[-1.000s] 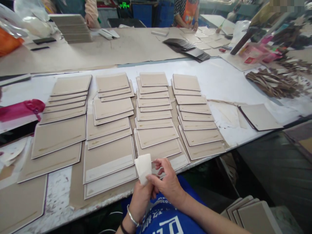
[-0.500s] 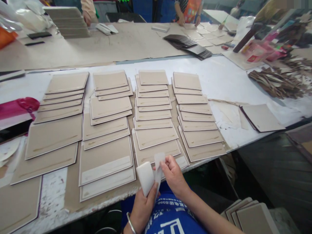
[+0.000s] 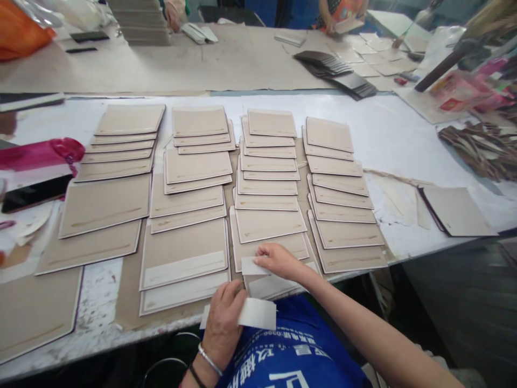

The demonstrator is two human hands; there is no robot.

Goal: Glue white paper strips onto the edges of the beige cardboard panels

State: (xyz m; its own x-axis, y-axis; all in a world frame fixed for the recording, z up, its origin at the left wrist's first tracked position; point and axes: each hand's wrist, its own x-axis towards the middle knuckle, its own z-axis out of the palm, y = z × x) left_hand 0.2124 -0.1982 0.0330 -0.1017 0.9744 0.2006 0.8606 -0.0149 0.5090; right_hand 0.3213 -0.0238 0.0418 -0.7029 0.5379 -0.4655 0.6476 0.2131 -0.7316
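My left hand (image 3: 224,311), with a silver bangle at the wrist, is closed around a stack of white paper strips (image 3: 258,313) just off the table's front edge. My right hand (image 3: 278,261) pinches the end of a single white strip (image 3: 247,266) over the lower edge of a beige board (image 3: 269,249) in the third column. Below it, another board in that column carries a white strip (image 3: 270,286). Two front boards of the second column also bear white strips (image 3: 186,269). Brownish glue-like streaks (image 3: 347,262) run along the lower edges of many other boards.
Overlapping beige boards (image 3: 107,199) fill four columns on the white table (image 3: 396,134). A phone (image 3: 37,193) and pink pouch (image 3: 40,153) lie left. Right are a grey board stack (image 3: 460,211) and scraps (image 3: 476,148). Other people's hands (image 3: 173,16) work across the far table.
My right hand has drawn one strip away from the stack and brought it over a third-column board. My left hand has moved left and turned the stack sideways. The view has shifted.
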